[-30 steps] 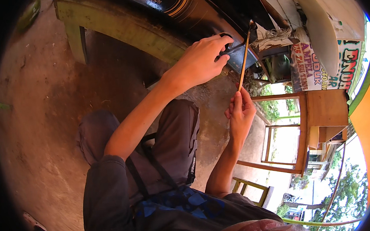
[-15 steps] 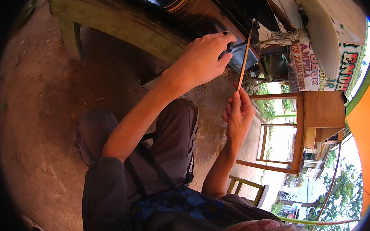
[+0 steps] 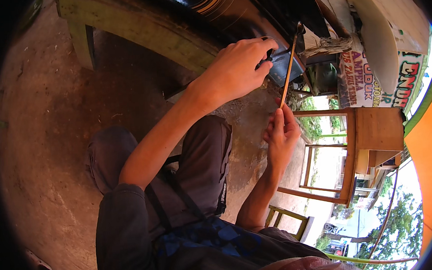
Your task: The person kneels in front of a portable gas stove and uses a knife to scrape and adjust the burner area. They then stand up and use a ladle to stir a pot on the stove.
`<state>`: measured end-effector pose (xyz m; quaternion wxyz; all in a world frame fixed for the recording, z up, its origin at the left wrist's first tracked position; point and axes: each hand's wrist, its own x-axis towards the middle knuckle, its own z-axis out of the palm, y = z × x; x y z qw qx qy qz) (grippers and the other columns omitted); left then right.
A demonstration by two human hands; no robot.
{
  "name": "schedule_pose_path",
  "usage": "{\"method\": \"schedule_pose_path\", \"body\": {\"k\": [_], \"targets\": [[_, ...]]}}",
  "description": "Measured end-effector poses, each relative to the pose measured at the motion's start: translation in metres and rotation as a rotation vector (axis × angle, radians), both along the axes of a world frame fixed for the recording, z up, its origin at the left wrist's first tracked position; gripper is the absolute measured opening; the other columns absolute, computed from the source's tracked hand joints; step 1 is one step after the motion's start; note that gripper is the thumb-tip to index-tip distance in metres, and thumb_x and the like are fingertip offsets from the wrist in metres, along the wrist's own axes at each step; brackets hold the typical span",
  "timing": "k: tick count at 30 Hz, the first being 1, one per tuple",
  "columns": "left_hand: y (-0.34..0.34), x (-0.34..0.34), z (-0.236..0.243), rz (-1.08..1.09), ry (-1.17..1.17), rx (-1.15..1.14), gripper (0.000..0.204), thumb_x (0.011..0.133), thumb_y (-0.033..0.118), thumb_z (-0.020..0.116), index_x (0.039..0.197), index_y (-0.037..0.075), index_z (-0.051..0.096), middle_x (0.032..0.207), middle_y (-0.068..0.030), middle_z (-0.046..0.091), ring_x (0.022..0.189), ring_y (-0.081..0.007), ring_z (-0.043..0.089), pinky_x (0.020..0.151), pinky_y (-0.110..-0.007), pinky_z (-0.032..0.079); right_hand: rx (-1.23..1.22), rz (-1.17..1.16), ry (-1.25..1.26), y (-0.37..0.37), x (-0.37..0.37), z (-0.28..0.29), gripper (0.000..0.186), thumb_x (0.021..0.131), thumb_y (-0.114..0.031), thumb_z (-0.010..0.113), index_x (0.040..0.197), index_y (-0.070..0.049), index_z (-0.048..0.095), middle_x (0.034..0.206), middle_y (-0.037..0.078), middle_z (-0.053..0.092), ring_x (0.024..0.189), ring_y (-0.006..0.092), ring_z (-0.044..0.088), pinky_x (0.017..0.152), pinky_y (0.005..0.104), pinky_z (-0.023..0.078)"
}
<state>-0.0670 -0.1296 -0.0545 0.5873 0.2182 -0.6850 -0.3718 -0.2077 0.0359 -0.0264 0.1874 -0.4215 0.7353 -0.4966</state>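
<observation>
My left hand (image 3: 236, 69) has its fingers wrapped round a black knob (image 3: 265, 57) on the front of a dark stove with gold stripes (image 3: 235, 12); the knob is partly hidden by the fingers. My right hand (image 3: 281, 128), lower and to the right, grips a long thin light stick (image 3: 289, 71) between thumb and fingers. The stick slants up past the stove's right end, and its dark tip (image 3: 299, 28) is at the opening beside a black panel; I cannot tell whether it touches anything there.
The stove rests on a green wooden bench (image 3: 135, 31). To the right are a printed banner (image 3: 371, 78), a wooden stall frame (image 3: 376, 127), a green stool (image 3: 293, 219) and an orange awning (image 3: 425, 157). My bent legs are below, over the stained concrete floor (image 3: 43, 145).
My right hand and the stick have moved a little to the right, the dark tip shifting with them. My left hand stays on the knob, nudged slightly rightward in view.
</observation>
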Motion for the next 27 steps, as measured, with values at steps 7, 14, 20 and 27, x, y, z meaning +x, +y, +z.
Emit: {"method": "schedule_pose_path", "body": {"k": [7,14,20,27], "targets": [[0.001,-0.003,0.0,0.008,-0.015,-0.002,0.032,0.096,0.007,0.07,0.127,-0.002,0.067,0.103,-0.0178,0.075,0.092,-0.0297,0.076,0.084,-0.04,0.06,0.063,0.0,0.092,0.008,0.002,0.029,0.035,0.112,-0.023,0.061,0.141,-0.003,0.067,0.081,-0.005,0.052,0.059,-0.0003,0.043,0.048,0.0196,0.033],[0.003,0.0,0.002,-0.023,-0.012,0.028,0.034,0.097,0.007,0.069,0.129,-0.002,0.067,0.108,-0.0184,0.075,0.094,-0.0293,0.076,0.086,-0.04,0.061,-0.016,0.021,-0.011,0.005,-0.002,-0.005,0.034,0.113,-0.022,0.06,0.141,-0.003,0.066,0.081,-0.005,0.05,0.059,0.0,0.041,0.049,0.0191,0.032],[0.003,-0.001,0.002,-0.036,-0.012,0.026,0.033,0.097,0.007,0.069,0.128,-0.002,0.068,0.108,-0.0189,0.075,0.094,-0.0292,0.076,0.085,-0.04,0.061,-0.01,-0.02,0.018,0.012,0.003,-0.002,0.032,0.113,-0.022,0.06,0.138,-0.003,0.067,0.081,-0.005,0.052,0.06,-0.0001,0.043,0.05,0.0189,0.032],[0.003,-0.002,0.001,-0.011,-0.001,0.005,0.033,0.096,0.006,0.07,0.128,-0.003,0.068,0.108,-0.0195,0.075,0.093,-0.0293,0.076,0.084,-0.04,0.061,0.028,-0.042,0.158,0.013,0.0,0.011,0.031,0.112,-0.02,0.061,0.134,0.0,0.068,0.078,-0.006,0.052,0.059,0.0004,0.043,0.049,0.0202,0.032]]}}
